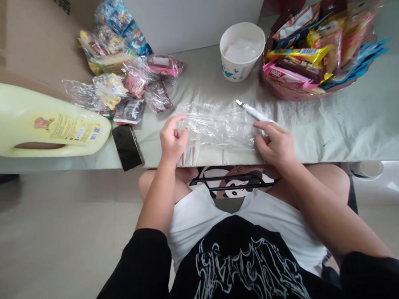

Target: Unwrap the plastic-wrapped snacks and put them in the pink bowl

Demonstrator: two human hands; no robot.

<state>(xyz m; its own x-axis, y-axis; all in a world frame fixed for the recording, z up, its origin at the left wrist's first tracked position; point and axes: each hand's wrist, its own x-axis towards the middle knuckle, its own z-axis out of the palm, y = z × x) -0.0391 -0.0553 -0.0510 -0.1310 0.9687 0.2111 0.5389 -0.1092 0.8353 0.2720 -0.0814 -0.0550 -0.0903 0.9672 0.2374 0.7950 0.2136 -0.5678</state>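
A clear, crinkled plastic bag (218,126) lies spread on the cloth-covered table between my two hands. My left hand (172,141) is at its left edge, fingers curled and thumb and forefinger on the film. At the right edge, my right hand (276,142) grips the film in the same way, thumb and forefinger bent toward it. Just beyond my right fingertips lies a slim silver-and-white craft knife (253,111), slanted, its metal tip pointing away to the left; part of it is close to the hand.
Wrapped snacks (129,82) are heaped at the back left. A yellow jug (47,124) lies at the left, with a phone (127,148) beside it. A paper cup (237,71) and a pink basket (283,91) of packaged snacks stand at the back right.
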